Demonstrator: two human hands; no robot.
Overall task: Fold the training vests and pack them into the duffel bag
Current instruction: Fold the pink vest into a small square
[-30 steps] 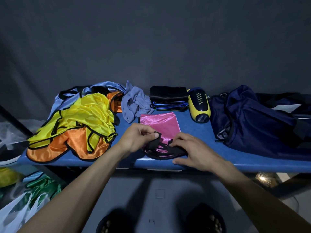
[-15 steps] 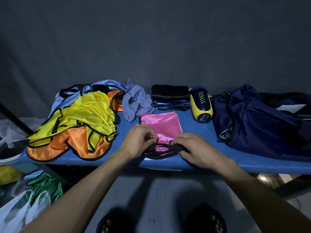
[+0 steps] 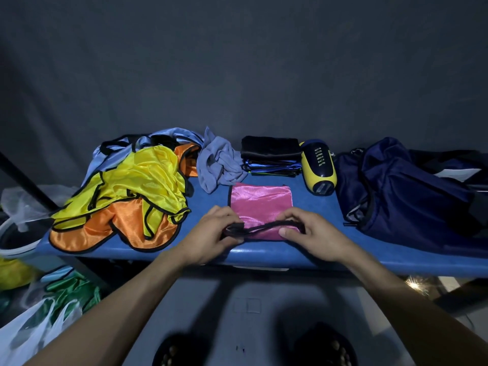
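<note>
Pink vest (image 3: 260, 200) pinched by left hand (image 3: 211, 237) and right hand (image 3: 314, 233) (duffel bag (image 3: 412, 188) contents unseen)

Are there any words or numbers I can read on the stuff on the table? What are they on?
Yellow and navy speaker: one row of pale letters along its dark top, too blurred to read.
Duffel bag: a white patch, no text legible.
Pink vest, yellow vest, orange vest, grey cloth: no writing shows.
</note>
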